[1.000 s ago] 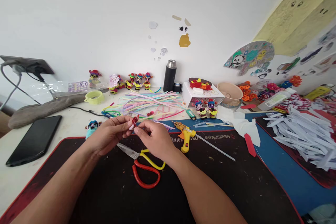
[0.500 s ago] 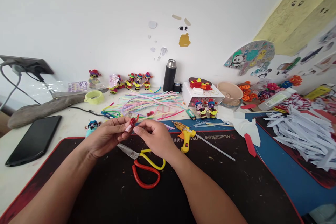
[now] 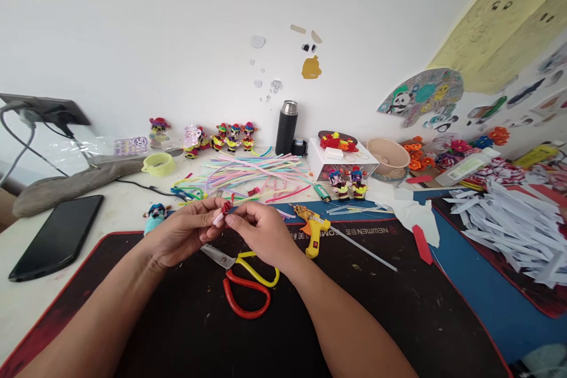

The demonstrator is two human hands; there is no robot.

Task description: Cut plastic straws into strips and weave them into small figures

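Observation:
Between the fingertips of both hands is a small twisted pipe cleaner piece [image 3: 226, 207], glittery red with a pale end and a thin tip pointing up. My left hand [image 3: 183, 229] pinches its pale lower end between thumb and fingers. From the other side, the closed thumb and forefinger of my right hand [image 3: 263, 235] meet the piece; its fingers hide part of it. Below the hands, scissors [image 3: 229, 262] with one red and one yellow handle lie on the black mat [image 3: 354, 319]. A yellow glue gun [image 3: 315, 231] rests right of my right hand.
Behind the hands lies a pile of pastel pipe cleaners [image 3: 261, 168]. Several small figures [image 3: 234, 137] and a black thermos [image 3: 287, 129] stand along the wall. A phone [image 3: 57, 237] is at left, paper strips [image 3: 518, 230] at right, and a blue-bodied figure [image 3: 153, 220] beside my left wrist.
The red piece has tilted slightly more upright between my fingers. Both hands stay in nearly the same place, and nothing else has moved.

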